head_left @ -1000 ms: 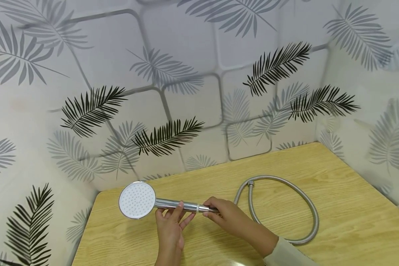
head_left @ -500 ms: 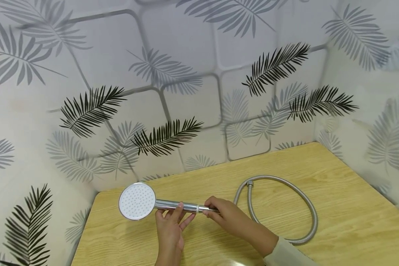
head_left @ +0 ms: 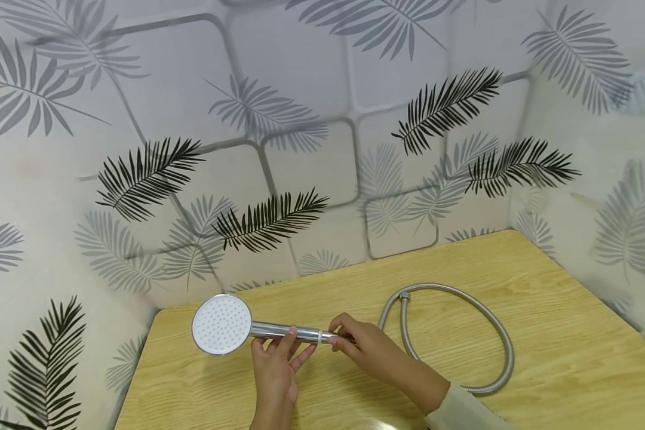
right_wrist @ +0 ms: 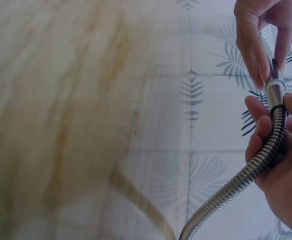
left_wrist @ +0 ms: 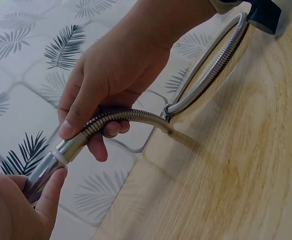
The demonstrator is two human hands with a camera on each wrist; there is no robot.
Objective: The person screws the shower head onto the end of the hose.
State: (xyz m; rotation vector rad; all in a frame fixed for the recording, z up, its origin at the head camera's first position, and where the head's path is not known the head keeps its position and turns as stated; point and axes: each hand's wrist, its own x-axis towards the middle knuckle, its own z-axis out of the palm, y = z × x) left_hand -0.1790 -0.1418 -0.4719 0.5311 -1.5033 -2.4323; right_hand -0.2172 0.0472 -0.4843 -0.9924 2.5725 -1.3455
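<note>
A chrome shower head (head_left: 222, 324) with a round white spray face points left in the head view, held above the table. My left hand (head_left: 276, 373) grips its handle between thumb and fingers. At the handle's lower end, past a pale ring (left_wrist: 60, 159), sits the metal connector (right_wrist: 275, 94) of a flexible shower hose (head_left: 507, 352). My right hand (head_left: 373, 352) pinches this connector with thumb and fingers, the ribbed hose running across its curled fingers in the right wrist view. Connector and handle are in line, end to end.
The hose loops over the wooden table (head_left: 570, 334) to the right, its other end nut (head_left: 404, 295) lying against the loop. Behind the table's far edge rises a wall (head_left: 312, 167) with a leaf pattern, and another wall stands along the right.
The fingers of my right hand have shifted slightly on the connector, the knuckles rising a little. My left hand and the shower head stay in nearly the same place.
</note>
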